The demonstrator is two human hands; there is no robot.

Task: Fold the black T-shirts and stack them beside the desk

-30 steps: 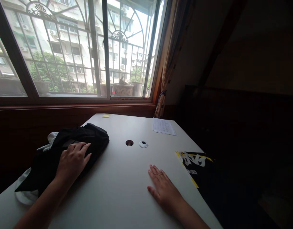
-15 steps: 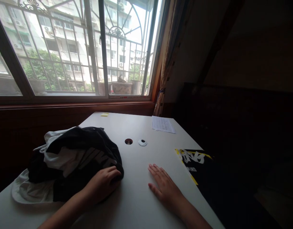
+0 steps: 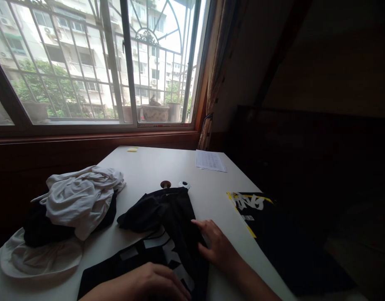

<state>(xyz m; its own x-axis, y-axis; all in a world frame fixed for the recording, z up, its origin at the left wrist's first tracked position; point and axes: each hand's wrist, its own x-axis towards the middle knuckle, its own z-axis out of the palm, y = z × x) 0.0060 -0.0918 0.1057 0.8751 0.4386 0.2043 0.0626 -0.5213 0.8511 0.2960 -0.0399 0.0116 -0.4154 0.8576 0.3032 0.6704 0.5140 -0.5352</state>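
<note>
A black T-shirt [image 3: 176, 209] with a pale grey print lies loosely across the near middle of the table, its fabric creased. My left hand [image 3: 151, 280] is over its lower part at the bottom of the view, fingers bent down into the cloth; their tips are partly hidden. At the shirt's right edge, my right hand [image 3: 216, 244] touches the fabric, fingers stretched out and thumb apart. To the left sits a heap of clothes: a crumpled white garment [image 3: 79, 196] on top, dark cloth [image 3: 39, 228] under it, and an off-white piece [image 3: 42, 259] in front.
The white table [image 3: 148, 161] stands below a barred window [image 3: 95, 71]. A yellow note [image 3: 132, 149] and printed sheets [image 3: 211, 161] lie at its far side. Beyond the shirt are a cable hole [image 3: 165, 184] and its round cover [image 3: 184, 184]. Black-and-yellow printed fabric [image 3: 252, 205] hangs over the right edge.
The black T-shirt has come off the heap to the middle, uncovering the white garment. My left hand has moved right and nearer; my right hand now meets the shirt's edge. The view has shifted slightly.
</note>
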